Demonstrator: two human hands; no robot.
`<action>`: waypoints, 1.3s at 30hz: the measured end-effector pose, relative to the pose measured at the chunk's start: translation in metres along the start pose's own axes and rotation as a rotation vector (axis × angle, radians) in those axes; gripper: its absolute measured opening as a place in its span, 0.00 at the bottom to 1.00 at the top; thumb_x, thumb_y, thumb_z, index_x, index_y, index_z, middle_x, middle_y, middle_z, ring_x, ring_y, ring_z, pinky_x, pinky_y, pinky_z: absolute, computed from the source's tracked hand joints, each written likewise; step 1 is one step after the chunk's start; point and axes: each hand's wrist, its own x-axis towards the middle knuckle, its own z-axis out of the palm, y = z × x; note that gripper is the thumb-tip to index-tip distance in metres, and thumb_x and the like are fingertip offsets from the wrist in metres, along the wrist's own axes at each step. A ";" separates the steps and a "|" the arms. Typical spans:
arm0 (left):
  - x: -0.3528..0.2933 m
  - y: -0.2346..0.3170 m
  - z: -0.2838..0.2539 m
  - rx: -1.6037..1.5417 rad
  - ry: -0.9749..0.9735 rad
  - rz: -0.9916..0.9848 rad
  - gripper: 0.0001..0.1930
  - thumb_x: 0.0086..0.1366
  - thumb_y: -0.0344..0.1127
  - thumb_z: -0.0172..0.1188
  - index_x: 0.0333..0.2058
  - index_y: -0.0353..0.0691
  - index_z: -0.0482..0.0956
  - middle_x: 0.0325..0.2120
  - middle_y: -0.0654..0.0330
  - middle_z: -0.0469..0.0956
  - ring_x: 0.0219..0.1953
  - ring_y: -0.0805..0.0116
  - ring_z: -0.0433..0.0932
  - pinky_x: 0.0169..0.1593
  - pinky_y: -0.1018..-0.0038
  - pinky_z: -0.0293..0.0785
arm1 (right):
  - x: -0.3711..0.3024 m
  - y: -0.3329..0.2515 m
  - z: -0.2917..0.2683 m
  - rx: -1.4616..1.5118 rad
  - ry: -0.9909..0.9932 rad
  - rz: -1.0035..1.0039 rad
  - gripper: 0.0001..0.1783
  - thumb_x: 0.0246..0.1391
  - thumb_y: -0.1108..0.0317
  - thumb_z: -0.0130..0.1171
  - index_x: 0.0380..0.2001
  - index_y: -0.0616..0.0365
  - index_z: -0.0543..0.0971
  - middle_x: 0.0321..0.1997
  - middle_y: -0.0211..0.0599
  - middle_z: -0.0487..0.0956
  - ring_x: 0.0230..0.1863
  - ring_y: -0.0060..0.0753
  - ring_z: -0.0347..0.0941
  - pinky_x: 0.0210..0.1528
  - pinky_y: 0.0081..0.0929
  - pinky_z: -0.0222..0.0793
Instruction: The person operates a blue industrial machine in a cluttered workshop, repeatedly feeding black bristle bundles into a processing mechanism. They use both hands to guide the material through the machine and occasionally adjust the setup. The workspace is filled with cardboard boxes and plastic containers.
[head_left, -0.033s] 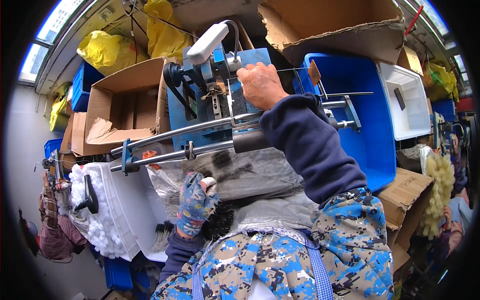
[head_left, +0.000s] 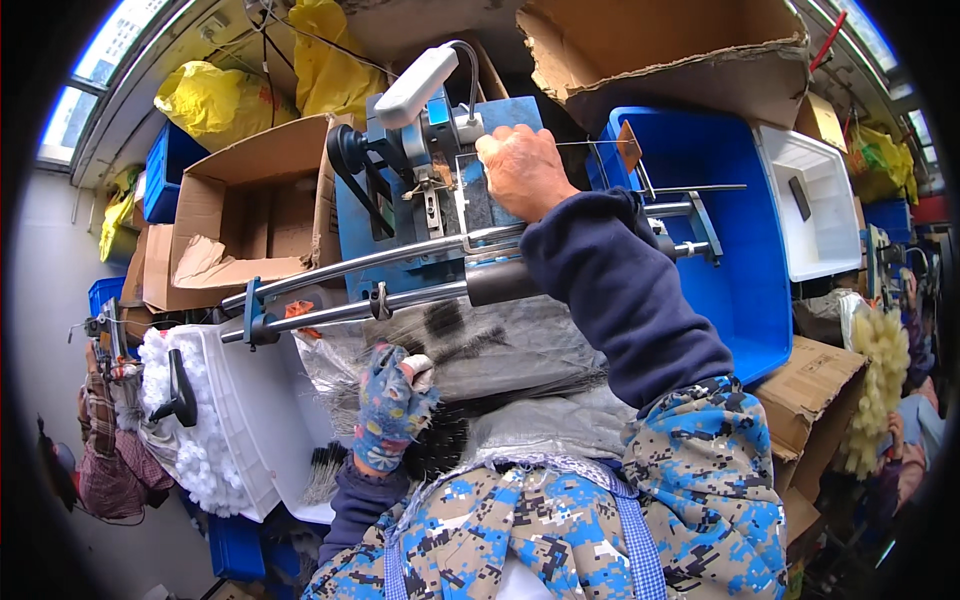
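My right hand (head_left: 520, 170) is bare and reaches forward onto the middle of a blue machine (head_left: 400, 215); its fingers curl down out of sight behind the knuckles. Two steel rods (head_left: 350, 290) run across the machine's front, and a white lamp head (head_left: 415, 85) sits on top. My left hand (head_left: 390, 405), in a patterned glove, is closed around a bundle of black bristles (head_left: 440, 440) low in front of me. More loose black bristles (head_left: 450, 330) lie on a grey plastic sheet (head_left: 540, 360) under the rods.
A blue tub (head_left: 740, 260) and a white tray (head_left: 815, 200) stand right of the machine. Open cardboard boxes (head_left: 240, 220) are at the left, and a white bin with white tufts (head_left: 200, 440) is lower left. Yellow bags (head_left: 215, 100) lie behind.
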 end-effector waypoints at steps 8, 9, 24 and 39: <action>0.003 0.003 -0.004 0.020 0.011 0.021 0.14 0.43 0.19 0.62 0.30 0.39 0.73 0.19 0.56 0.69 0.23 0.55 0.69 0.27 0.66 0.65 | -0.003 0.000 0.001 -0.039 0.039 -0.029 0.05 0.46 0.72 0.49 0.25 0.56 0.75 0.31 0.39 0.75 0.37 0.41 0.71 0.38 0.40 0.62; 0.004 0.004 -0.004 0.023 0.004 0.025 0.14 0.43 0.19 0.62 0.30 0.39 0.73 0.19 0.56 0.69 0.23 0.55 0.70 0.28 0.66 0.65 | -0.003 0.000 0.001 -0.042 0.039 -0.028 0.05 0.46 0.72 0.49 0.25 0.56 0.75 0.31 0.39 0.75 0.37 0.42 0.71 0.38 0.40 0.62; 0.002 0.001 0.002 0.022 0.014 0.039 0.13 0.44 0.19 0.61 0.30 0.40 0.74 0.19 0.57 0.69 0.22 0.57 0.69 0.27 0.67 0.64 | -0.002 -0.001 0.003 -0.054 0.036 -0.043 0.05 0.44 0.72 0.50 0.26 0.56 0.75 0.30 0.39 0.76 0.36 0.42 0.71 0.37 0.40 0.64; 0.006 0.006 -0.001 0.037 0.008 0.044 0.13 0.43 0.21 0.62 0.30 0.40 0.74 0.20 0.56 0.70 0.25 0.54 0.70 0.30 0.65 0.65 | 0.003 -0.001 0.000 -0.048 -0.087 0.034 0.10 0.47 0.69 0.48 0.31 0.53 0.78 0.35 0.37 0.77 0.41 0.39 0.70 0.42 0.41 0.59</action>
